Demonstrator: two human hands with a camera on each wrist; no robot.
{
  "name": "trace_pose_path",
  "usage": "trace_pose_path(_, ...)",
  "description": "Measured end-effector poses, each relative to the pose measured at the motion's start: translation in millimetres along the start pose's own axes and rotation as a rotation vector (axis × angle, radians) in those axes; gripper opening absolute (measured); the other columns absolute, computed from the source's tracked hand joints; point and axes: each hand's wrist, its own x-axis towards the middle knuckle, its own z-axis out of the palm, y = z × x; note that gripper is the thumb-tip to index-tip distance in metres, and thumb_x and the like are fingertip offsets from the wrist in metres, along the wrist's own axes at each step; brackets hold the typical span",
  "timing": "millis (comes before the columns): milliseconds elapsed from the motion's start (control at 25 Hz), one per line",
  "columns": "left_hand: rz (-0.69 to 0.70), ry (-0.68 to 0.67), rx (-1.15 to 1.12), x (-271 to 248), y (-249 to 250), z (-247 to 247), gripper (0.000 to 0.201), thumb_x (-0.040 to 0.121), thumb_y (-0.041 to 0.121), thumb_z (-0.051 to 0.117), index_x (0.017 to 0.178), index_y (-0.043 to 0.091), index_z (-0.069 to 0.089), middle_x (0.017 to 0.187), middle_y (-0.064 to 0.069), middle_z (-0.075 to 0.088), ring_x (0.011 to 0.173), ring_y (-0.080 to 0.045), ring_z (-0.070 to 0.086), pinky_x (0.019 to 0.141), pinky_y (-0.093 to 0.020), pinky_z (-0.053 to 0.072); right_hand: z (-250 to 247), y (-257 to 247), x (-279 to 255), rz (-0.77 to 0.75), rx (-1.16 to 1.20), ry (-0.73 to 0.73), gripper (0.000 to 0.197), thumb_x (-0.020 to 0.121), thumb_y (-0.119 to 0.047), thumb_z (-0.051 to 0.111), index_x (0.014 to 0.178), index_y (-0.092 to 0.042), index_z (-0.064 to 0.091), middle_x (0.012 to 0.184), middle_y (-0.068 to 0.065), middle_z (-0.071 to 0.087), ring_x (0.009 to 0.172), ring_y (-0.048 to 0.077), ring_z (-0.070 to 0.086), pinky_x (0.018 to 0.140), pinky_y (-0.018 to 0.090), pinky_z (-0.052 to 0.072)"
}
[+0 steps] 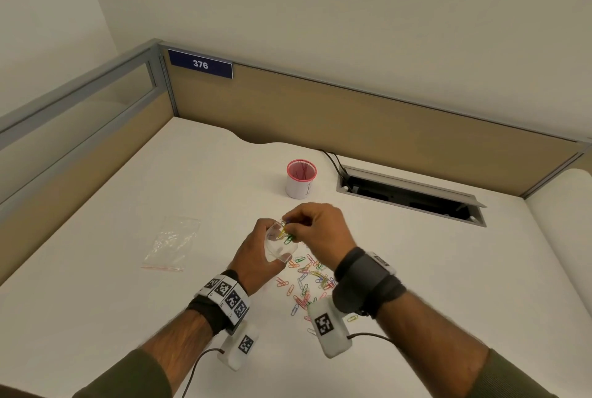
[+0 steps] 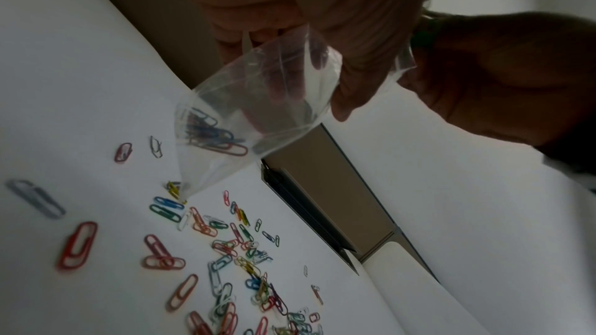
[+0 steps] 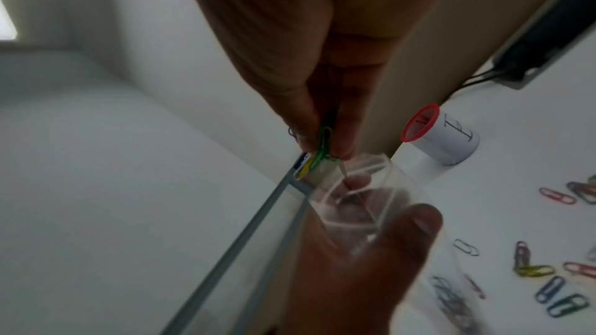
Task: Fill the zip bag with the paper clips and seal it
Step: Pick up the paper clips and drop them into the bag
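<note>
My left hand holds a small clear zip bag above the desk with its mouth held wide. Several clips lie inside the bag near its bottom. Right at the bag's mouth, my right hand pinches a bunch of green and yellow paper clips between thumb and fingers. In the right wrist view the bag's rim sits just below the pinched clips. A scatter of coloured paper clips lies on the white desk under my hands.
A second empty zip bag lies flat on the desk to the left. A pink-rimmed cup stands behind my hands. A cable hatch opens in the desk at the back right, against the tan partition.
</note>
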Motion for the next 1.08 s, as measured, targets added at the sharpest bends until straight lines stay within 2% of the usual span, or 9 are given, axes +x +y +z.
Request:
trace_pose_path(200,-0.002,0.025,0.005,1.9,1.3,-0.2,0.062,0.075,0.025,0.081,0.114,0.041,0.035,0.102,0.023,0.055,0.095,-0.007,0.062,0.079,-0.022,0.054,24.9,4.5,11.5,-0.071,-0.386,-0.04,0.015,0.091,-0.017,0.058,0.098,-0.017,0.072,0.096,0.001,0.072,0.084,0.017,0.064,0.08,0.031,0.055)
trace_pose_path(360,-0.017,0.044,0.015,0.9,0.9,-2.8,0.061,0.076,0.021,0.08,0.112,0.04,0.035,0.097,0.028,0.053,0.087,0.005,0.059,0.067,-0.005,0.044,32.6,-0.7,15.6,-0.089,-0.484,-0.119,0.019,0.093,-0.019,0.053,0.098,-0.016,0.071,0.095,0.003,0.072,0.085,0.02,0.063,0.079,0.037,0.055)
trace_pose_path(440,-0.016,0.06,0.009,0.1,1.6,-4.1,0.061,0.077,0.022,0.081,0.112,0.038,0.034,0.098,0.03,0.05,0.09,0.01,0.056,0.068,-0.003,0.041,32.7,-5.6,15.3,-0.105,-0.479,-0.133,0.021,0.094,-0.02,0.05,0.098,-0.015,0.071,0.096,0.004,0.072,0.086,0.021,0.063,0.081,0.038,0.055)
trace_pose_path(520,0.01,0.071,0.004,-2.6,1.6,-8.0,0.059,0.078,0.023,0.081,0.113,0.036,0.036,0.1,0.028,0.051,0.095,0.008,0.056,0.075,-0.006,0.042,27.2,-11.0,13.5,-0.154,-0.432,-0.089,0.02,0.094,-0.018,0.051,0.099,-0.016,0.07,0.097,0.001,0.072,0.087,0.017,0.062,0.082,0.034,0.054)
trace_pose_path(600,0.024,0.078,-0.023,-6.2,-1.5,-16.7,0.056,0.078,0.023,0.081,0.113,0.032,0.038,0.102,0.017,0.058,0.099,-0.003,0.06,0.082,-0.016,0.049,16.7,-11.1,13.5,-0.184,-0.367,-0.026,0.018,0.093,-0.016,0.054,0.101,-0.017,0.07,0.099,-0.002,0.071,0.088,0.014,0.063,0.083,0.028,0.052)
trace_pose_path(720,0.015,0.159,-0.052,-16.3,-13.1,-44.3,0.056,0.077,0.018,0.081,0.115,0.029,0.041,0.103,0.009,0.063,0.104,-0.008,0.062,0.091,-0.024,0.051,9.4,13.1,29.6,-0.125,-0.395,-0.032,0.018,0.092,-0.017,0.056,0.102,-0.017,0.07,0.103,-0.001,0.071,0.092,0.015,0.064,0.086,0.029,0.052)
trace_pose_path(880,-0.017,0.253,-0.064,-32.5,-35.5,-95.4,0.055,0.077,0.012,0.082,0.116,0.024,0.044,0.102,0.01,0.063,0.104,0.003,0.059,0.088,-0.018,0.046,46.3,64.2,65.1,0.017,-0.705,-0.299,0.023,0.093,-0.023,0.052,0.109,-0.019,0.067,0.115,0.002,0.064,0.106,0.022,0.059,0.093,0.035,0.048)
trace_pose_path(960,-0.026,0.277,-0.062,-37.0,-46.4,-119.8,0.055,0.077,0.011,0.082,0.116,0.023,0.045,0.102,0.009,0.062,0.105,-0.001,0.06,0.089,-0.016,0.045,75.8,81.5,80.7,0.022,-0.777,-0.444,0.026,0.094,-0.024,0.051,0.117,-0.023,0.063,0.124,0.001,0.058,0.117,0.022,0.053,0.1,0.036,0.043)
trace_pose_path(1080,-0.025,0.294,-0.062,-39.1,-60.4,-149.3,0.054,0.077,0.009,0.082,0.116,0.019,0.046,0.102,0.008,0.062,0.105,-0.008,0.062,0.09,-0.011,0.045,117.3,87.4,102.8,-0.021,-0.78,-0.546,0.03,0.091,-0.023,0.055,0.121,-0.028,0.06,0.131,-0.001,0.052,0.124,0.021,0.045,0.105,0.038,0.039)
